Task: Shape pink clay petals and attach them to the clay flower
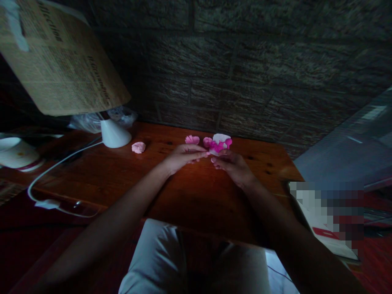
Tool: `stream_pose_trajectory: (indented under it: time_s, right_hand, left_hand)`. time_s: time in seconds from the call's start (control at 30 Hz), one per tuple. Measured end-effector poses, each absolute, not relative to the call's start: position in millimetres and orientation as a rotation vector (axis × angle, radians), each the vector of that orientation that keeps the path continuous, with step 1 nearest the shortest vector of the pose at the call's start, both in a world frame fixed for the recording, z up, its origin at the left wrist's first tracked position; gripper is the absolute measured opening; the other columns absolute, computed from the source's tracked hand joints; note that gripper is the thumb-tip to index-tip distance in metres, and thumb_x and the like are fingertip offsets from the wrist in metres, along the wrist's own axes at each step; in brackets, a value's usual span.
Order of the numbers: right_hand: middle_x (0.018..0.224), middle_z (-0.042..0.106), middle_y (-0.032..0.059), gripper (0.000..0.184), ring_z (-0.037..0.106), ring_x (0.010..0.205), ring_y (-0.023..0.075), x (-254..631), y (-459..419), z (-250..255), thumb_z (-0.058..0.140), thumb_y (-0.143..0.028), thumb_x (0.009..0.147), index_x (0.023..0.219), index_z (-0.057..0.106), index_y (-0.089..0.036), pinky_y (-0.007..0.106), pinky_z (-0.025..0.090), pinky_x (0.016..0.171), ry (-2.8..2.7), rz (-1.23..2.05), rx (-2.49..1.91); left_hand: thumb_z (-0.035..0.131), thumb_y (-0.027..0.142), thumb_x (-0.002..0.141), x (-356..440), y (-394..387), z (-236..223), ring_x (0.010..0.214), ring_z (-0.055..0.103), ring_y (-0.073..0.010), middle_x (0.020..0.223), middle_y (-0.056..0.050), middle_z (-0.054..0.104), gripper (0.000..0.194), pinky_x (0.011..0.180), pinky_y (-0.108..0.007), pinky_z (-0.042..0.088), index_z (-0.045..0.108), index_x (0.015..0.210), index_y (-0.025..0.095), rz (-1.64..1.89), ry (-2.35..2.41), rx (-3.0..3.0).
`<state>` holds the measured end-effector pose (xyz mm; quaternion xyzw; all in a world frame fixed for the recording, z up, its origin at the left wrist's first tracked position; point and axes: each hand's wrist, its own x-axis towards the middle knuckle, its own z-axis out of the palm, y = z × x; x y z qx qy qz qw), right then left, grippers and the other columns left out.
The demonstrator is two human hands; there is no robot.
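Both hands meet over the middle of a wooden table. A bright magenta piece with rounded, petal-like lobes (pixel 218 147) shows at the fingertips, its material too blurred to tell. My left hand (pixel 185 157) reaches in from the left, thumb and fingers pinched at its left edge. From the right, my right hand (pixel 234 165) is curled with its fingers closed at the lower side of the same piece. Directly behind is a pale whitish round thing (pixel 223 137). Two pink flower-like pieces, one ruffled (pixel 192 139) and one smaller (pixel 207 141), lie just beyond my left hand.
A pale pink crumpled piece (pixel 138 147) lies left on the table (pixel 196 196). A lamp with a newsprint shade (pixel 73 69) and white base (pixel 114 134) stands there, its cord looping over the front edge. A white cup (pixel 18 152) is far left; a stone wall (pixel 245 73) closes the back.
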<state>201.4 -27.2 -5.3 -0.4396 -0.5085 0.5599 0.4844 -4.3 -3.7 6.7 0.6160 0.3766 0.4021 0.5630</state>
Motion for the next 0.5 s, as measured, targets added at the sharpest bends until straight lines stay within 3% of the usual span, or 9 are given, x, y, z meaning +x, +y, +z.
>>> stream_pose_trajectory:
  time_s: [0.1,0.23,0.5]
  right_hand:
    - [0.062,0.062,-0.0034,0.033,0.056,0.059,0.0122,202.0,-25.9,-7.4,0.084,-0.036,0.065,0.071,0.055,-0.022,0.03,0.046,0.061,-1.304,1.238,-1.076]
    - [0.062,0.06,-0.0027,0.034,0.056,0.06,0.0121,200.4,-26.4,-7.9,0.08,-0.039,0.072,0.065,0.052,-0.022,0.031,0.048,0.064,-1.402,1.196,-1.026]
    - [0.082,0.077,0.0032,0.037,0.071,0.079,0.0195,199.9,-30.1,-5.2,0.092,-0.041,0.058,0.085,0.076,-0.021,0.041,0.058,0.082,-1.3,1.393,-1.018]
  left_hand:
    - [0.082,0.033,0.073,-4.2,-3.7,5.8,0.069,0.051,-0.0098,0.084,-0.005,0.071,0.024,0.058,-0.023,0.034,0.081,0.092,0.017,0.95,0.887,1.434]
    - [0.082,0.032,0.073,-4.2,-3.8,5.4,0.069,0.051,-0.0096,0.084,-0.005,0.072,0.024,0.059,-0.023,0.035,0.081,0.091,0.017,0.94,0.897,1.416]
    - [0.084,0.032,0.071,-5.2,-2.0,3.8,0.068,0.051,-0.0094,0.079,-0.004,0.07,0.025,0.059,-0.023,0.034,0.082,0.091,0.017,0.952,0.873,1.407]
